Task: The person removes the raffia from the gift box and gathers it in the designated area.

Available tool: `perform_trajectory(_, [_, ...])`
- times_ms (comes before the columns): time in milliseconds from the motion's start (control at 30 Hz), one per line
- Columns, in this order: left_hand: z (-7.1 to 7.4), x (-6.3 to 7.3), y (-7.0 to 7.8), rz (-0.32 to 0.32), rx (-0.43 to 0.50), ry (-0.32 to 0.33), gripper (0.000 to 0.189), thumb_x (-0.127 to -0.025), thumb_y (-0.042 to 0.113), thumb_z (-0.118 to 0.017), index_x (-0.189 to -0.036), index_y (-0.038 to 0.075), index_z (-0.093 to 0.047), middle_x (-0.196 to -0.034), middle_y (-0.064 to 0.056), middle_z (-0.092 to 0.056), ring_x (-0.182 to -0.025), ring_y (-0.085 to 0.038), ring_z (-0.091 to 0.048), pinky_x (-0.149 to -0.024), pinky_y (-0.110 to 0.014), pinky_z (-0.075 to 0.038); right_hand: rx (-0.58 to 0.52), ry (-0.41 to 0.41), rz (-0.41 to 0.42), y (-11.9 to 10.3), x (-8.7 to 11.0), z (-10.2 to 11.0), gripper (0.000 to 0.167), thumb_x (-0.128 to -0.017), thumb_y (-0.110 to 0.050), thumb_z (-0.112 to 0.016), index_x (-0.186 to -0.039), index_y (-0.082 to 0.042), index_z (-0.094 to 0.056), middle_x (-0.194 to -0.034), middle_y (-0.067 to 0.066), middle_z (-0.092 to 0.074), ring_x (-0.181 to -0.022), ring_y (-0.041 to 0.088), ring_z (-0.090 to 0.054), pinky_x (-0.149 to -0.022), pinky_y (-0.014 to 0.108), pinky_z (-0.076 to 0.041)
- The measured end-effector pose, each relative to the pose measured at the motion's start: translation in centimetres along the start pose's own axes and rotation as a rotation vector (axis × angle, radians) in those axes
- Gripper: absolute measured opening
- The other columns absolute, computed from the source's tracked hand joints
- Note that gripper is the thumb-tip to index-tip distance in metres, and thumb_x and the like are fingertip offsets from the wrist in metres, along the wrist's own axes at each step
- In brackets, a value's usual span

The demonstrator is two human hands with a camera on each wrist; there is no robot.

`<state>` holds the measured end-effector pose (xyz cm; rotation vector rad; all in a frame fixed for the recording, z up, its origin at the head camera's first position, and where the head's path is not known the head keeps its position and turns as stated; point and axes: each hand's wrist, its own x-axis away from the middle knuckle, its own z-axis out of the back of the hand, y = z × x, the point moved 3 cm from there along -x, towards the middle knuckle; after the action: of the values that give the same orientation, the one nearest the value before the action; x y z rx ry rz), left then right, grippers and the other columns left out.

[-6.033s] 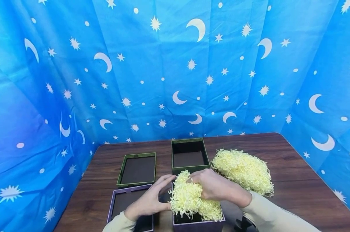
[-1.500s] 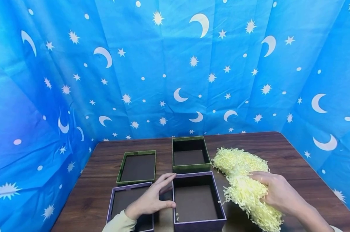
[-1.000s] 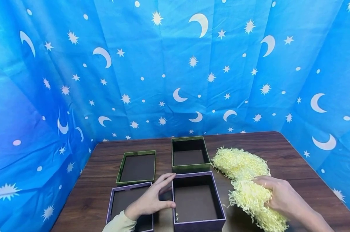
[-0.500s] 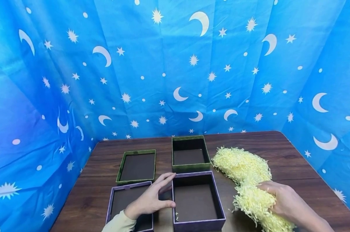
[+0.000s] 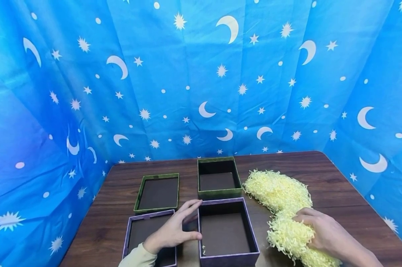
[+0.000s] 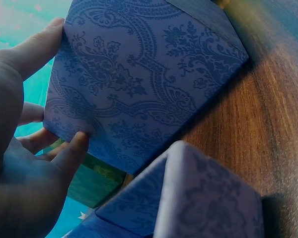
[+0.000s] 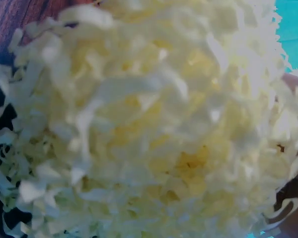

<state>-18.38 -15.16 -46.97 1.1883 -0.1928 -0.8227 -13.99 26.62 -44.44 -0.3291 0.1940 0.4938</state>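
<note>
A deep purple box (image 5: pixel 229 259) stands open side up at the table's front, with a strand or two of yellow paper inside. My left hand (image 5: pixel 174 230) touches its left wall with fairly straight fingers and thumb; the left wrist view shows the fingertips against the patterned purple side (image 6: pixel 124 74). Right of the box, my right hand (image 5: pixel 327 231) grips a clump of pale yellow shredded paper (image 5: pixel 291 235); its fingertips are hidden in the strands. Blurred shredded paper (image 7: pixel 149 124) fills the right wrist view. A larger pile of shredded paper (image 5: pixel 277 189) adjoins the clump behind.
Behind the purple box stands a deep green box (image 5: pixel 219 193). A shallow green lid (image 5: pixel 157 193) lies to the left, with a shallow purple lid (image 5: pixel 139 230) in front, partly under my left arm. Blue star-patterned cloth (image 5: pixel 194 74) surrounds the wooden table (image 5: pixel 351 207).
Six seconds ago the shredded paper was in the purple box under my right hand. The hand has carried it out to the right, then slightly farther right. My left hand has barely moved.
</note>
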Motion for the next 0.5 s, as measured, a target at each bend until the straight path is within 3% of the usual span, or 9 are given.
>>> perform_trajectory(200, [0.01, 0.02, 0.04, -0.010, -0.002, 0.003, 0.087, -0.083, 0.014, -0.077, -0.151, -0.003, -0.027, -0.149, -0.023, -0.028, -0.137, -0.042, -0.032, -0.108, -0.043, -0.041, 0.009, -0.001, 0.005, 0.10, 0.06, -0.34, 0.068, -0.041, 0.009, -0.070, -0.103, -0.019, -0.072, -0.107, -0.001, -0.064, -0.088, 0.020, -0.064, -0.054, 0.017, -0.041])
perform_trajectory(333, [0.04, -0.04, 0.09, -0.011, 0.003, 0.002, 0.086, -0.083, 0.014, -0.077, -0.151, -0.002, -0.027, -0.149, -0.023, -0.028, -0.137, -0.041, -0.032, -0.108, -0.043, -0.041, -0.009, -0.050, -0.010, 0.18, 0.11, -0.70, 0.066, -0.044, 0.008, -0.073, -0.104, -0.018, -0.071, -0.108, 0.001, -0.063, -0.090, 0.023, -0.064, -0.054, 0.019, -0.037])
perform_trajectory(500, [0.04, -0.06, 0.23, -0.018, 0.008, 0.004, 0.087, -0.083, 0.014, -0.077, -0.152, -0.002, -0.027, -0.150, -0.022, -0.028, -0.137, -0.043, -0.032, -0.108, -0.043, -0.041, -0.003, -0.080, -0.030, 0.14, -0.03, -0.71, 0.064, -0.046, 0.004, -0.073, -0.105, -0.020, -0.071, -0.108, -0.002, -0.063, -0.092, 0.023, -0.064, -0.056, 0.021, -0.042])
